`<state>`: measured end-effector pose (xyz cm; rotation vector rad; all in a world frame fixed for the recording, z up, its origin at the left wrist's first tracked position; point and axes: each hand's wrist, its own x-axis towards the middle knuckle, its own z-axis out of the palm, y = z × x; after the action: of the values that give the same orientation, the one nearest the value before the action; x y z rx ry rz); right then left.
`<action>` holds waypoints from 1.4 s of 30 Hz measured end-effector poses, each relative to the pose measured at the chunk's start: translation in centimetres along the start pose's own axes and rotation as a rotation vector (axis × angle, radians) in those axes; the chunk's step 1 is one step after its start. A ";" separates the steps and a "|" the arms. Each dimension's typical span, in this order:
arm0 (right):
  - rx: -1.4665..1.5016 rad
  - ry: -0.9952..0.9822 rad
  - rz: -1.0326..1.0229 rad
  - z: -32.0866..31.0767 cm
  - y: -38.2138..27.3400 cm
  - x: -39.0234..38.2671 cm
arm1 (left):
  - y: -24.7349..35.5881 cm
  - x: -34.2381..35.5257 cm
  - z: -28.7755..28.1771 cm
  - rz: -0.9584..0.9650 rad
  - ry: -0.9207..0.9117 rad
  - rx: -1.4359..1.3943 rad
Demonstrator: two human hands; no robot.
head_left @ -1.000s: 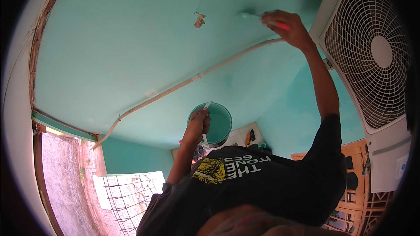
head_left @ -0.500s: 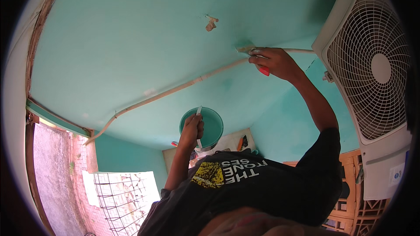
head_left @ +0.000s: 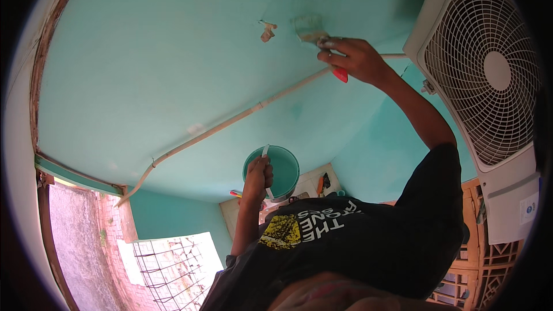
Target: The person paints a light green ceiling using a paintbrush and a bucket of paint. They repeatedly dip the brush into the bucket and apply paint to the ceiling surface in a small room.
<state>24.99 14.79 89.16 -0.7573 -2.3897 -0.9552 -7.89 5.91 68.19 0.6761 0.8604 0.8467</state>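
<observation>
Two hands are busy here. The left hand (head_left: 257,179), just below the middle of the frame, is curled tight around the pale handle (head_left: 265,150) of a round bucket (head_left: 296,162). The inside of the bucket is blue-green, and it hangs in front of the chest of a black shirt (head_left: 368,247). The right hand (head_left: 356,63), at the upper right of the middle, pinches a wide paint brush (head_left: 309,30) between its thumb and fingers. The red end of the brush pokes out below that hand. The bristles are blurry and lie over the blue-green wall (head_left: 144,69), but I cannot tell if they touch it. To the left of the brush, a small tan lump (head_left: 267,32) sticks out of the wall. A long beige pipe (head_left: 230,120) runs across the wall, from the lower left up to the right, passing behind the right hand. A big round fan grille (head_left: 496,71) fills the upper right, and a metal grid (head_left: 167,259) is at the lower left.
</observation>
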 end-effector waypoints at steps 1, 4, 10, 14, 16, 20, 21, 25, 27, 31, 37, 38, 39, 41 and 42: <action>0.234 -0.090 0.111 0.1 -1.1 -0.3 | 0.2 0.0 0.0 0.005 0.002 0.006; 0.414 -0.169 0.282 -1.8 1.2 2.4 | 0.2 0.2 0.3 0.009 -0.007 0.002; 0.137 0.468 0.158 -11.1 7.1 12.1 | 0.6 0.5 0.7 0.019 -0.016 0.006; -0.216 0.125 -0.065 -5.5 4.3 8.0 | 0.1 0.7 0.2 0.018 -0.029 0.010; -0.139 -0.028 -0.146 -2.6 1.0 4.4 | 0.2 0.7 0.0 0.022 -0.023 0.028; 0.257 -0.249 0.046 -3.3 1.5 4.5 | 1.0 0.8 -0.2 0.041 -0.030 0.025; 0.322 -0.227 0.099 -4.0 3.4 5.5 | 1.1 0.8 -0.2 0.043 -0.027 0.029; 0.176 0.118 0.256 -12.2 8.1 13.0 | 1.3 0.9 0.3 0.038 -0.030 0.070; 0.077 0.325 0.131 -14.5 8.2 14.7 | 0.9 1.0 0.4 0.020 -0.029 0.073; -0.245 0.065 -0.189 -7.8 6.4 9.4 | 0.3 1.4 -0.2 0.068 -0.009 0.086; 0.313 -0.298 0.018 -5.5 3.5 7.3 | 0.6 1.4 -0.2 0.031 -0.016 0.067; 0.406 -0.140 0.178 -7.1 5.0 9.1 | 0.7 1.4 -0.1 0.032 -0.026 0.072; 0.318 -0.038 0.214 -9.3 6.3 11.6 | 0.7 1.3 -0.2 0.035 -0.028 0.071; 0.113 0.282 0.138 -13.8 7.0 15.6 | 0.5 1.2 -0.4 0.033 -0.008 0.058; 0.003 0.431 0.105 -14.9 7.4 16.3 | 0.3 1.5 -0.3 0.024 -0.008 0.052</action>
<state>20.59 13.65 112.01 -0.5964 -1.9593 -0.9593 -7.66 7.39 67.76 0.7358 0.8708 0.8446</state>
